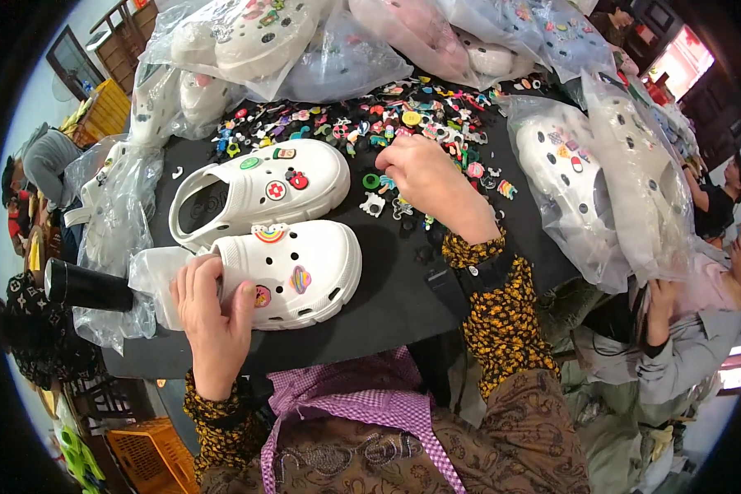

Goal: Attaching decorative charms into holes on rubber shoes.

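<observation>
My left hand [208, 321] grips the heel end of a white clog [325, 267], thumb on its side and fingers in the opening. On this clog sit a rainbow charm [269, 234], a striped planet-like charm [300, 280] and a round pinkish-red charm [262, 295]; several holes are bare. Just behind lies a second white clog [325, 177] with several charms, among them a round red one with a white cross [276, 190]. My right hand [436, 183] is over the near edge of a heap of colourful shoe charms [354, 123]. Its fingers are pinched together, and whatever they hold is hidden.
Bagged clogs [255, 41] are piled along the far side, with more bagged clogs [568, 177] at the right. A black cylinder [86, 285] lies on plastic at the left edge of the black table [387, 305]. Other people [667, 329] sit at both sides.
</observation>
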`<state>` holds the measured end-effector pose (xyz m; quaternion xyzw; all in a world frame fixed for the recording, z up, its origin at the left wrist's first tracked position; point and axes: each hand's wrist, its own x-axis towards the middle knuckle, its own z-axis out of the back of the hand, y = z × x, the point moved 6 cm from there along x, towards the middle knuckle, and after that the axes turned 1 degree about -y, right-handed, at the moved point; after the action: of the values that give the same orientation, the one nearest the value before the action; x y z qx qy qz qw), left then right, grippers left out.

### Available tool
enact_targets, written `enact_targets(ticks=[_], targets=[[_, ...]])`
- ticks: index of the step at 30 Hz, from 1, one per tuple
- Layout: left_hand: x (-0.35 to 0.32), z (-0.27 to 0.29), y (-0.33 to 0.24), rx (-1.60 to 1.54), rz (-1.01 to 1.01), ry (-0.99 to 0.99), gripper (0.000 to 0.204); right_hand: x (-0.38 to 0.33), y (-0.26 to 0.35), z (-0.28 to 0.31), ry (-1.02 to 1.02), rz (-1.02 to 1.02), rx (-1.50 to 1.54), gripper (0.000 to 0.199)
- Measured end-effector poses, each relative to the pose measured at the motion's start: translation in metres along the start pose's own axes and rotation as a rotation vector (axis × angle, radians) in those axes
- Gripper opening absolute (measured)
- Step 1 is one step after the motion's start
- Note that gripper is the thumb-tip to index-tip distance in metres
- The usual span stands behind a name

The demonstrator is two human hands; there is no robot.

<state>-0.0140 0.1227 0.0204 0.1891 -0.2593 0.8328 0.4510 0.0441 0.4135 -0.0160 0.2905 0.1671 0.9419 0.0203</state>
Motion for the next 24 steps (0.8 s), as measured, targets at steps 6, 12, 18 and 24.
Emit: enact_targets(ticks=[6, 12, 18, 24], targets=[[0.001, 0.001, -0.001, -0.017, -0.011, 0.001, 0.031, -0.001, 0.005, -0.006, 0.133, -0.046, 0.104, 0.01], [0.0, 0.001, -0.001, -0.012, -0.024, -0.006, 0.032, -0.001, 0.007, -0.003, 0.115, -0.016, 0.104, 0.011], [0.0, 0.002, -0.002, -0.027, -0.033, -0.024, 0.033, 0.003, -0.001, -0.016, -0.007, 0.03, 0.017, 0.013], [-0.001, 0.003, -0.002, -0.022, -0.028, -0.018, 0.034, -0.007, 0.001, -0.037, 0.179, 0.017, -0.142, 0.018]])
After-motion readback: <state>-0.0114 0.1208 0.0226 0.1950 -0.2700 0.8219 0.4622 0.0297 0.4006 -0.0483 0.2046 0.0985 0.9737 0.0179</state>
